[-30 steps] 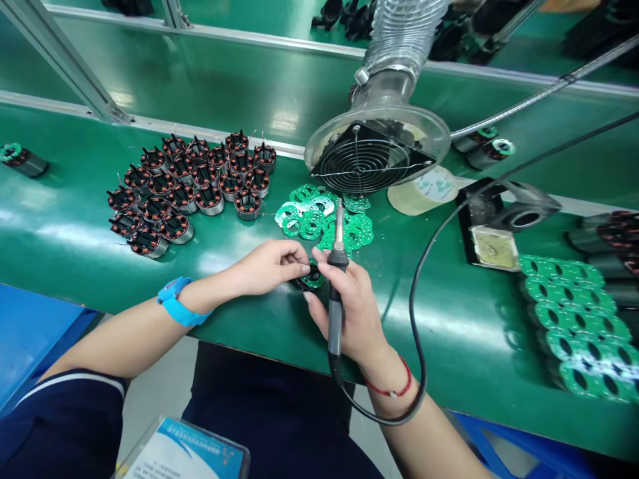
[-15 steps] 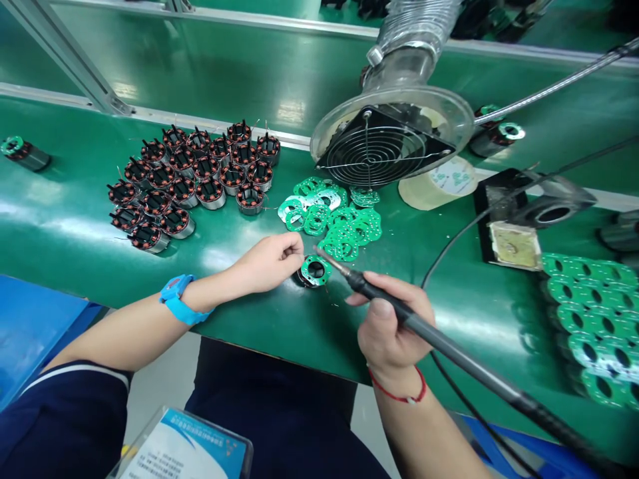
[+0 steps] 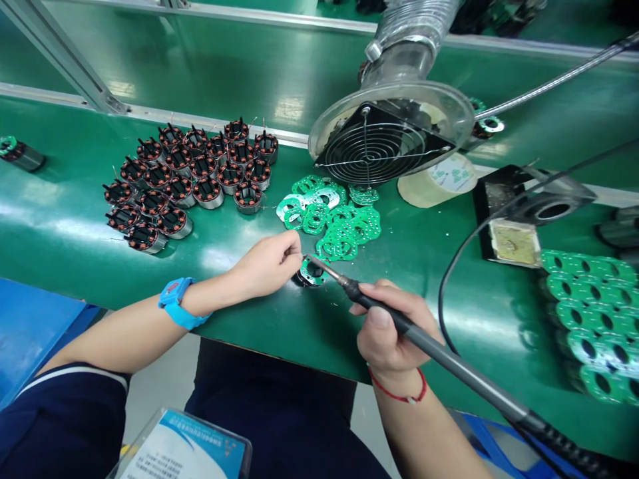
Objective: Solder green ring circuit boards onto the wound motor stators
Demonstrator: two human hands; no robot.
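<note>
My right hand grips a soldering iron by its dark handle. The iron's tip points left and lies over the near part of a motor stator topped with a green ring-shaped circuit board. Whether the tip touches the board I cannot tell for sure. My left hand is closed in a pinch at the stator's left edge; what sits between thumb and forefinger is too small to make out. Just behind lies a loose pile of green ring boards.
Several copper-wound stators stand grouped at the left. A fume extractor hood hangs above the pile. Behind it lies a tape roll. A soldering iron stand with a sponge and rows of board-topped stators occupy the right.
The soldering iron's tip has moved left and down onto the stator's board area. Its cable has shifted right. My left hand stays in nearly the same place.
</note>
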